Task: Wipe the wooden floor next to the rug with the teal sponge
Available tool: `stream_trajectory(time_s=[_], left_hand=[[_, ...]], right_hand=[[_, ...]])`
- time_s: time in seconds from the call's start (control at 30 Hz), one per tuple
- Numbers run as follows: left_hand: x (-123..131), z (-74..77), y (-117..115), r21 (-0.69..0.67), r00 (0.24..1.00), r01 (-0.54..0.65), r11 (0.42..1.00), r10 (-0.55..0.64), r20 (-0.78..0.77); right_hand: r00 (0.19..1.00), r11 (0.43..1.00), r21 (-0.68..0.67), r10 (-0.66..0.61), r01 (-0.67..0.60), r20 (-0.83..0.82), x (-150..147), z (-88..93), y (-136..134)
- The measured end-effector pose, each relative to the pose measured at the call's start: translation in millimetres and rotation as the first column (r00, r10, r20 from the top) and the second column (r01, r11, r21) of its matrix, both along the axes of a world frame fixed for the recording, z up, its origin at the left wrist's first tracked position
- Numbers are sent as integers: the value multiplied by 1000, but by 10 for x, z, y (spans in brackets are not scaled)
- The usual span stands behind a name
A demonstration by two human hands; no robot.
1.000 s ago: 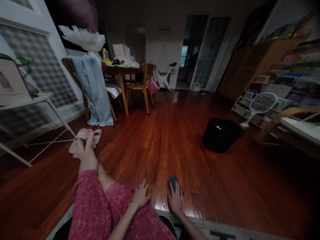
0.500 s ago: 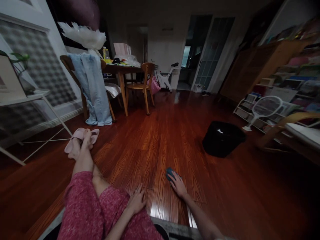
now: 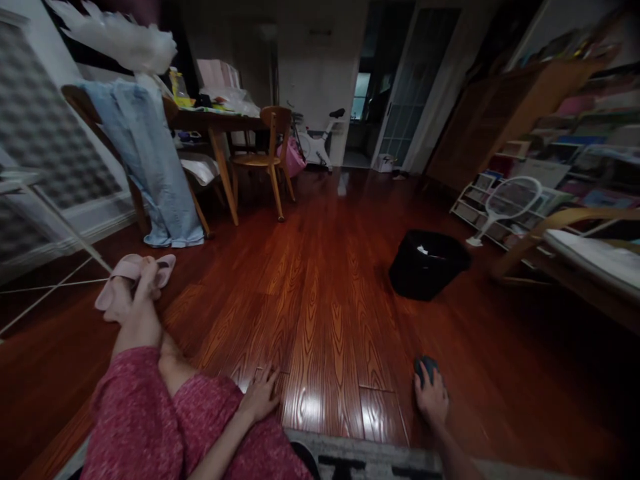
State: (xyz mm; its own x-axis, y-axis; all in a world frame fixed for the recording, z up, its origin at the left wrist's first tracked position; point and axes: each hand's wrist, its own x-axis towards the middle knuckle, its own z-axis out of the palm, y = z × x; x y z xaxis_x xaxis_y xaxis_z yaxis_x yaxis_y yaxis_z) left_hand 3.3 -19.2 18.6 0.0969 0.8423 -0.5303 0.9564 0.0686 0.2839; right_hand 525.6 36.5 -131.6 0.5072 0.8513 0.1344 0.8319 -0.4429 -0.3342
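Observation:
I sit on the floor with my legs in red patterned trousers (image 3: 150, 420) stretched out to the left. My left hand (image 3: 260, 395) lies flat with fingers spread, partly on my knee and partly on the glossy wooden floor (image 3: 325, 293). My right hand (image 3: 431, 399) presses down on a small dark blue cloth (image 3: 425, 367) on the floor, fingers curved over it. Pink slippers (image 3: 133, 273) are on my feet at the left.
A black bin (image 3: 427, 263) stands on the floor ahead right. A wooden table (image 3: 220, 127) with chairs and hanging jeans (image 3: 145, 173) is at the back left. Low shelves, a white racket (image 3: 505, 203) and a wooden chair (image 3: 575, 247) are at the right. A grey rug (image 3: 360, 460) lies under me.
My right hand has slid the blue cloth across the floor to the right and nearer to me. The view has turned slightly right. My left hand stays on my knee.

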Motion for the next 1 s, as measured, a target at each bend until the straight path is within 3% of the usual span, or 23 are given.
stream_trajectory(time_s=[0.17, 0.33, 0.47, 0.63, 0.73, 0.83, 1.0], left_hand=[[305, -155, 58, -26, 991, 132, 991, -132, 18], [793, -430, 181, -13, 947, 304, 953, -301, 111], [1317, -678, 323, 16, 945, 294, 956, -293, 142], [1910, -796, 291, -117, 927, 336, 935, -306, 217], [2054, -760, 265, -178, 936, 328, 928, -293, 194], [2093, -755, 305, -205, 940, 333, 920, -307, 151], [2167, -789, 406, -253, 953, 303, 919, -293, 74]], right_hand=[[928, 936, 16, -346, 351, -139, 637, -12, -214], [845, 872, 3, -473, 489, -247, 962, -125, -126], [864, 894, -65, -445, 443, -237, 998, -80, -38], [876, 892, -160, -447, 422, -180, 880, 236, 102], [883, 883, -182, -455, 432, -113, 792, 382, 327], [916, 910, -180, -392, 373, -83, 688, 411, 706], [996, 986, -154, -78, 69, -50, 80, 285, 1475]])
